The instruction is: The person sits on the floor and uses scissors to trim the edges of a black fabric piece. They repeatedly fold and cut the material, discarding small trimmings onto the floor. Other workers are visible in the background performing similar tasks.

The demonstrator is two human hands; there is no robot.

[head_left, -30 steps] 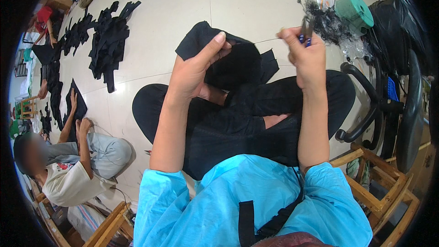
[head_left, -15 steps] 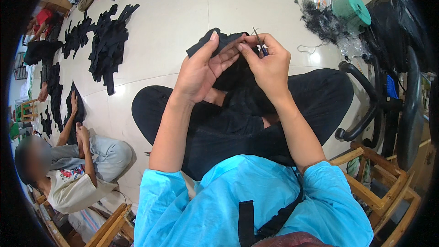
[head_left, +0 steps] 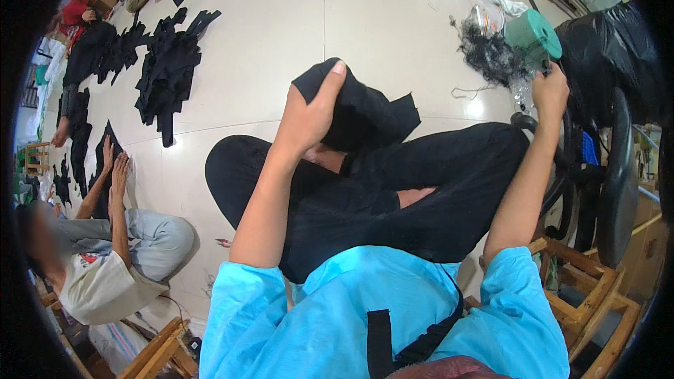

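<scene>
My left hand grips a piece of black cloth, thumb on top and fingers hidden beneath. The cloth hangs over my crossed legs, its free corner out to the right. Far to the right, my right hand is closed, beside a green cylindrical container. Dark tips poke out above this fist, matching the small thread snips it held a moment earlier; their handles are hidden. Next to the container lies a tangle of black thread scraps with crumpled clear plastic.
Black cloth pieces lie heaped on the tiled floor at left. A seated co-worker presses black cloth at the left; others work farther back. A black chair base, a black plastic bag and wooden stools stand at right.
My right hand has left the cloth and swung far right to the green container. The cloth's right part now hangs loose, while my left hand still holds its left end.
</scene>
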